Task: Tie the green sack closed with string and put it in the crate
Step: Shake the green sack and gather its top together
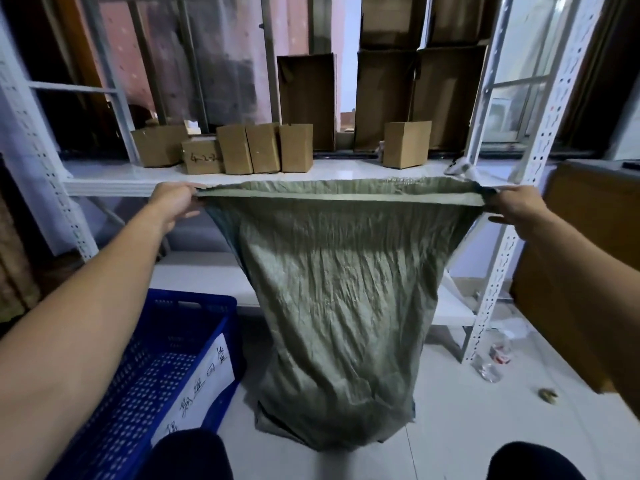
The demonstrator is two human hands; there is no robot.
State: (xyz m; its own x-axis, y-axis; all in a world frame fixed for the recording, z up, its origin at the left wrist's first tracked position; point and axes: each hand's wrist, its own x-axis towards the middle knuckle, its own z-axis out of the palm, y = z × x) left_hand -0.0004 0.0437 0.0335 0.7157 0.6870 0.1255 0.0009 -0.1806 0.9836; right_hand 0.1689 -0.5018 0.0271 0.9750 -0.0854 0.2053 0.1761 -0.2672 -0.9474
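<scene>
A crinkled green sack (339, 299) hangs in the middle of the view, its bottom resting on the pale tiled floor. Its mouth is stretched wide and flat at shelf height. My left hand (173, 202) grips the left corner of the mouth, and my right hand (516, 207) grips the right corner. A blue perforated plastic crate (162, 362) stands on the floor at the lower left, beside the sack, with a white handwritten paper label lying in it. No string shows anywhere.
A white metal rack (502, 244) stands behind the sack, its shelf holding several small cardboard boxes (263, 147). A large brown box (588, 265) fills the right side. Litter lies on the floor (491, 365) at the right. My knees show at the bottom edge.
</scene>
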